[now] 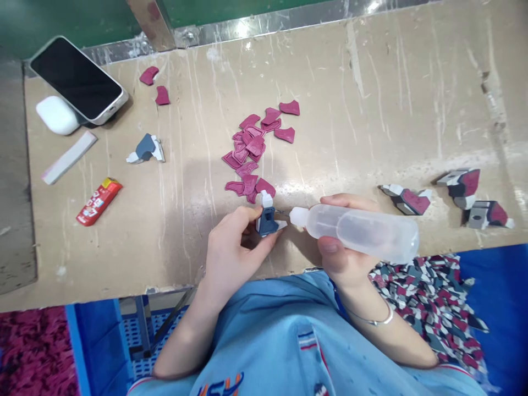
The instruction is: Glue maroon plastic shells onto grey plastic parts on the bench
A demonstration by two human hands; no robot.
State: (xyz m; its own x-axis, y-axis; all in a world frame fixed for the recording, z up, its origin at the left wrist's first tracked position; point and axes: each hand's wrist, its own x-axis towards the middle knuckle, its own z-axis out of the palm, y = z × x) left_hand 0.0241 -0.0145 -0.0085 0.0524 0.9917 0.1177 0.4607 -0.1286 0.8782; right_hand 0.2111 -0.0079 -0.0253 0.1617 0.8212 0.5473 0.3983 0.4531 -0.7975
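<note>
Between thumb and fingers, my left hand holds a small dark blue and white plastic part close to the table's front edge. My right hand is wrapped round a translucent squeeze bottle, tilted nearly level. Its thin tip points left and reaches the upper right side of the blue part; whether it touches cannot be made out. Just beyond my left hand lies a loose pile of flat maroon pieces. Several parts with maroon pieces on them rest on the table to the right.
At the left are a phone, a white case, a white strip, a red packet and a blue-white part. Below the table are a bin of maroon pieces and a heap of mixed parts.
</note>
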